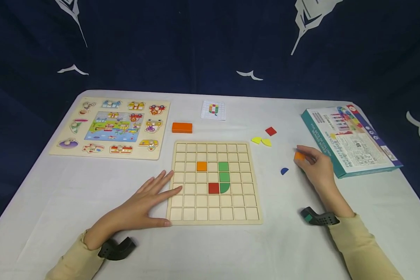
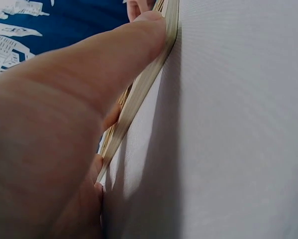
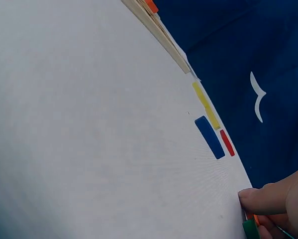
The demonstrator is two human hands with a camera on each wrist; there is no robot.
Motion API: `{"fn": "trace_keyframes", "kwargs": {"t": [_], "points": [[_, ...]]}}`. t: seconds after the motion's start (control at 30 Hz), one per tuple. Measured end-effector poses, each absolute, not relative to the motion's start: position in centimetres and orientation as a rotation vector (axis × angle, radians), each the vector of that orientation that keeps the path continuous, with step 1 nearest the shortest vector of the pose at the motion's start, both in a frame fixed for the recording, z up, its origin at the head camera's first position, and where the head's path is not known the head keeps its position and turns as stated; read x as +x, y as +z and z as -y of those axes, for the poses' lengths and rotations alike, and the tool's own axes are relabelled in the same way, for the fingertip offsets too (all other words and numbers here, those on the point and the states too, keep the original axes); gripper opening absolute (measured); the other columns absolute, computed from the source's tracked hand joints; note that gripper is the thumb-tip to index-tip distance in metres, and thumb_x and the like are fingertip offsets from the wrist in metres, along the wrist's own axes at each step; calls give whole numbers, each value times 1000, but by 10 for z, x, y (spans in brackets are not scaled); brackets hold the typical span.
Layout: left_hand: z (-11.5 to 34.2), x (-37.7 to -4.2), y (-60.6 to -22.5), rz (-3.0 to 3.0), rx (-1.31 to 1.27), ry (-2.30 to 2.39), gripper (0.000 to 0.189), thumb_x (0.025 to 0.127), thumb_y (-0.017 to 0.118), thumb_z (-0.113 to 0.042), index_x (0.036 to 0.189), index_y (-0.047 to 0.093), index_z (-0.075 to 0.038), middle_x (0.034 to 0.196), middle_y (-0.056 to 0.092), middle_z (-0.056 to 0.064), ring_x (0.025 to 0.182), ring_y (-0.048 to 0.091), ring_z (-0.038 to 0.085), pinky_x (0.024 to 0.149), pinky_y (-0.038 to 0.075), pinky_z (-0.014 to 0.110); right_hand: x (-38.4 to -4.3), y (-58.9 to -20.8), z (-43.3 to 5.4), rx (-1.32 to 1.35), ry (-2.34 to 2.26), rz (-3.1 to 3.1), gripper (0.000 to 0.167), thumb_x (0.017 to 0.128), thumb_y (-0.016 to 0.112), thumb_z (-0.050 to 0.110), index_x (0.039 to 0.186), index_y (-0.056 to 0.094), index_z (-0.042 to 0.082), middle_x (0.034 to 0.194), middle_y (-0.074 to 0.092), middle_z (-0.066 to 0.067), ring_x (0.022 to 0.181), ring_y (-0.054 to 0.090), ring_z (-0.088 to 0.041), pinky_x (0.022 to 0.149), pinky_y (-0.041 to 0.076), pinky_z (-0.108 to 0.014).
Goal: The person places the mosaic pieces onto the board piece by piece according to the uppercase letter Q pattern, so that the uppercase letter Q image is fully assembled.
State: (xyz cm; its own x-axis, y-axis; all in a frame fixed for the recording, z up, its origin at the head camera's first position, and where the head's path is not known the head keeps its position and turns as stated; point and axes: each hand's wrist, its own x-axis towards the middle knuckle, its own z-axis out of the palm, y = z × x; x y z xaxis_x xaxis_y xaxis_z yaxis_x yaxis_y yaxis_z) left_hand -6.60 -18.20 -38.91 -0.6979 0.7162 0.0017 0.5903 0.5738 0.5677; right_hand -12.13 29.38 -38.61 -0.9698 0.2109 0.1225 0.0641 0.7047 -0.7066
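My right hand pinches an orange tile between thumb and fingers, just left of the box. In the right wrist view a small green piece shows by those fingertips; whether it is held cannot be told. My left hand lies with fingers spread straight at the left side of the wooden grid board, its fingertips and thumb touching the edge. On the board sit an orange square, two green squares, a green quarter-round tile and a red square.
Loose on the white cloth are a blue half-round piece, two yellow pieces and a red square. Behind the board are a pattern card and an orange block. A picture puzzle lies left, a box right.
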Motion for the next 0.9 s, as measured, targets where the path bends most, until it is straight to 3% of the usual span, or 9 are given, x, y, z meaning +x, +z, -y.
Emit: {"fn": "trace_keyframes", "kwargs": {"t": [0.3, 0.63, 0.9], "points": [[183, -67, -390, -2578, 1094, 794, 82, 77, 68, -55, 145, 37, -22, 156, 5, 9, 140, -1, 28, 108, 5, 51, -122, -390, -294, -162, 977, 2688, 28, 85, 67, 2, 113, 66, -1, 115, 63, -16, 108, 56, -30, 89, 45, -38], [183, -67, -390, -2575, 1107, 809, 82, 77, 69, -54, 145, 38, -21, 156, 4, 8, 140, -1, 29, 107, 5, 53, -127, -376, -281, -187, 1116, 2679, 30, 88, 66, 10, 116, 65, 3, 116, 62, -10, 105, 57, -22, 79, 44, -11], [184, -67, -390, -2582, 1112, 795, 82, 78, 67, -56, 145, 37, -21, 156, 3, 9, 140, -1, 29, 107, 5, 53, -137, -357, -231, -11, 1388, 2564, 32, 84, 69, 3, 115, 64, -3, 115, 62, -13, 105, 57, -16, 87, 43, -18]]}}
